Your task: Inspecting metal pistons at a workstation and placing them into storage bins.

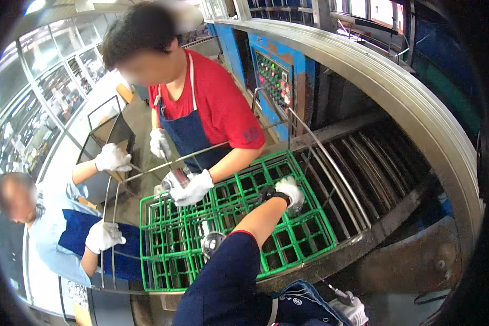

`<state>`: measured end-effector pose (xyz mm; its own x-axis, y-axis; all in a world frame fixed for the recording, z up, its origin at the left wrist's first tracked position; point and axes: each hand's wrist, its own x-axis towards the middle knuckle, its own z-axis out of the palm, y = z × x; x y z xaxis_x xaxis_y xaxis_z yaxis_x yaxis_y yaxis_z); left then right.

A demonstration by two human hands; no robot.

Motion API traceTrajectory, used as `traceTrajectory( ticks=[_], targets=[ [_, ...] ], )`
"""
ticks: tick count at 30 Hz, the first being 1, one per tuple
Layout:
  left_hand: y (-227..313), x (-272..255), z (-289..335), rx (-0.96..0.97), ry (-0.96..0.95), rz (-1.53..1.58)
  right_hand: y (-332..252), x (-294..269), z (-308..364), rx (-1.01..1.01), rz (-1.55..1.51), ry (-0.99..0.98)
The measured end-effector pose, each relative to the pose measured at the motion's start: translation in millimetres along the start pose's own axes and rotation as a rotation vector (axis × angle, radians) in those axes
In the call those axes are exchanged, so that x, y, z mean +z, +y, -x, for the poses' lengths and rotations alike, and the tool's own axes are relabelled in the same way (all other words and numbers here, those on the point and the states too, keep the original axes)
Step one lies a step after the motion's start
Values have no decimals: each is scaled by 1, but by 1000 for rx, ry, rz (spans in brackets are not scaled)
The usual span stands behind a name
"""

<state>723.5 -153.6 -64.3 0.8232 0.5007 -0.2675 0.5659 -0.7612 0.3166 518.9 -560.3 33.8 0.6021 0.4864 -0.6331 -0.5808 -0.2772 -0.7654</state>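
My left arm, in a navy sleeve, reaches over a green coated grid rack [270,270]. My white-gloved left hand [290,194] is down at the grid's right part; its fingertips are hidden or blurred. A dark band circles that wrist. Low on the right, beside my apron [301,304], my gloved right hand [354,311] is closed around a thin metal tool [327,283] with a narrow tip. A shiny round metal part [212,244] sits at the rack beside my left sleeve.
Across the rack, a person in red [223,103] holds a metal cylinder [180,177] and a slim tool. Another person [54,239] grips a metal rail frame [201,149] at left. Rollers [375,163] run to the right; a blue control cabinet [274,76] stands behind.
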Motion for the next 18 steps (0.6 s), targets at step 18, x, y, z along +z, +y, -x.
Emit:
traceTrajectory(
  ticks=[18],
  targets=[
    [2, -11, 13, 151, -221, 16, -41, 5, -61, 73, 215, 20]
  ],
)
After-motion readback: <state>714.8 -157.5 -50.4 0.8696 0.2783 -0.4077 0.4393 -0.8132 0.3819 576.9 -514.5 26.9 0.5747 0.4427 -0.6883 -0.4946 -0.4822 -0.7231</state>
